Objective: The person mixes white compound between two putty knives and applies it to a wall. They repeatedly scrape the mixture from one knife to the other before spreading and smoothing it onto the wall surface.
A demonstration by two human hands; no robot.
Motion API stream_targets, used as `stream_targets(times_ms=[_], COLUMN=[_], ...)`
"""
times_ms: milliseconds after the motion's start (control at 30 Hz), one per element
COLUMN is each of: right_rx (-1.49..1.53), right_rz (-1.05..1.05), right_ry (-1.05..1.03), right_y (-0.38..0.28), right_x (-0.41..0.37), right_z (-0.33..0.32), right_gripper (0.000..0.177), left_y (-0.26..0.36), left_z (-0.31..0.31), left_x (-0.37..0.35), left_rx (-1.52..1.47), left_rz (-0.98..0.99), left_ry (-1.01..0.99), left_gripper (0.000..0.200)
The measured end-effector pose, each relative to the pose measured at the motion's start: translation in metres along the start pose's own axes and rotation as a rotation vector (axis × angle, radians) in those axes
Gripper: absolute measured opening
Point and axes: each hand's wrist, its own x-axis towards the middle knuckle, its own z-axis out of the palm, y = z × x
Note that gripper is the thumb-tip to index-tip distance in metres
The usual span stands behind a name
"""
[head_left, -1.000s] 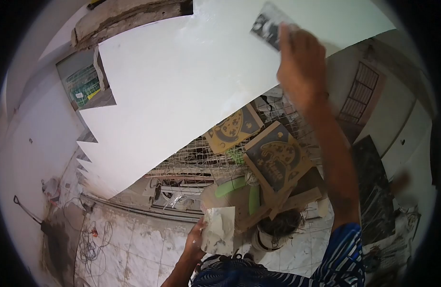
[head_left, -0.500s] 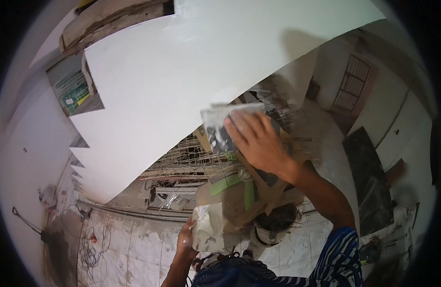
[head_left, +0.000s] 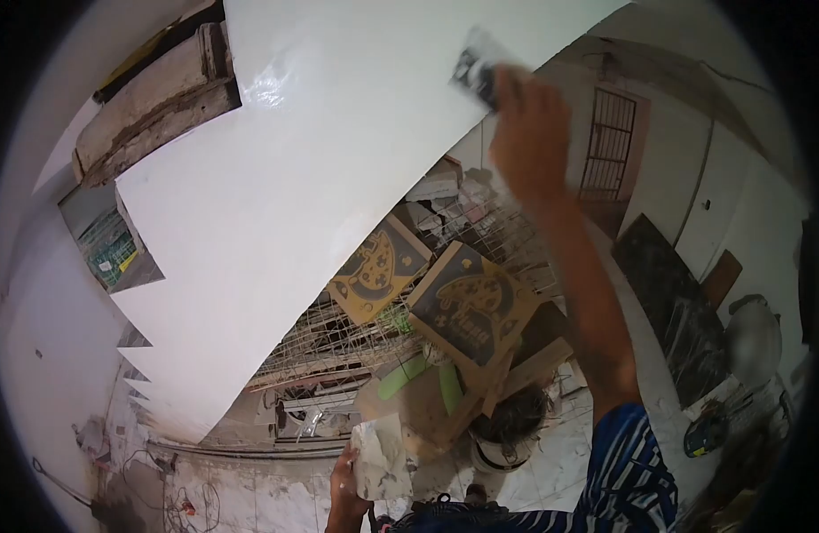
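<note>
My right hand (head_left: 532, 129) is raised to the lower right edge of a smooth white slanted panel (head_left: 276, 204) with a stepped left side. Its fingers are closed on a flat metal putty blade (head_left: 476, 71), blurred by motion, which lies at the panel's surface; whether it touches cannot be told. Low in the view, my left hand (head_left: 345, 493) grips the side of a flat square plate (head_left: 381, 457) smeared with whitish paste.
Below the panel lie printed pizza boxes (head_left: 471, 302), wire mesh (head_left: 316, 333) and boards. A bucket (head_left: 498, 451) stands near my feet. Dark slabs (head_left: 671, 306) lean on the right wall, and a cable (head_left: 196, 506) lies on the tiled floor at the left.
My right hand has swept the putty blade up and to the right along the panel's edge. The view has shifted, uncovering the pizza boxes. My left hand still holds the plate.
</note>
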Motion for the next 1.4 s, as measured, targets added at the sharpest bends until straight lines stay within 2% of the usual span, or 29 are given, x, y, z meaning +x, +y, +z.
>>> stream_targets(times_ms=[133, 200, 300, 400, 533, 633, 733, 900, 1033, 1100, 1200, 1300, 1400], right_rx=[0.227, 0.283, 0.443, 0.467, 0.092, 0.063, 0.048, 0.108, 0.386, 0.541, 0.764, 0.983, 1.528], right_rz=[-0.252, -0.454, -0.561, -0.339, -0.023, 0.008, -0.067, -0.233, -0.392, -0.413, -0.408, -0.102, 0.584], right_ry=[-0.009, -0.146, -0.185, -0.062, 0.064, 0.160, 0.080, -0.025, -0.165, -0.279, -0.331, -0.484, -0.586], right_y=[-0.060, -0.068, -0.068, -0.045, 0.016, 0.045, 0.028, -0.059, -0.117, -0.132, -0.139, -0.139, -0.153], right_x=[-0.067, -0.095, -0.102, -0.068, -0.015, 0.007, 0.004, -0.052, -0.119, -0.148, -0.176, -0.192, -0.240], right_z=[-0.012, -0.031, -0.047, -0.046, -0.016, 0.002, 0.001, -0.010, -0.029, -0.038, -0.064, -0.093, -0.109], right_gripper=[0.047, 0.046, 0.048, 0.049, 0.057, 0.058, 0.056, 0.050, 0.046, 0.047, 0.046, 0.043, 0.038], left_y=[-0.003, -0.005, -0.004, -0.002, -0.005, -0.005, -0.004, -0.010, -0.006, -0.004, -0.003, 0.001, -0.005], left_z=[-0.002, -0.010, -0.007, 0.000, -0.004, -0.005, 0.000, -0.009, -0.002, -0.003, -0.004, -0.015, -0.020], left_x=[0.003, 0.006, 0.004, 0.002, 0.001, -0.002, -0.002, 0.005, 0.001, 0.001, -0.001, -0.002, 0.004], left_rx=[0.034, 0.015, 0.004, 0.001, -0.006, -0.002, -0.008, 0.051, 0.048, 0.041, -0.008, 0.070, -0.021], left_rz=[0.026, 0.020, 0.029, 0.005, 0.019, 0.038, 0.036, 0.019, 0.021, 0.041, 0.076, 0.052, 0.059], left_ry=[-0.034, -0.063, -0.067, -0.009, 0.007, -0.007, 0.005, 0.012, -0.017, 0.008, 0.024, -0.030, 0.036], left_gripper=[0.049, 0.052, 0.051, 0.050, 0.051, 0.051, 0.051, 0.051, 0.052, 0.052, 0.052, 0.052, 0.051])
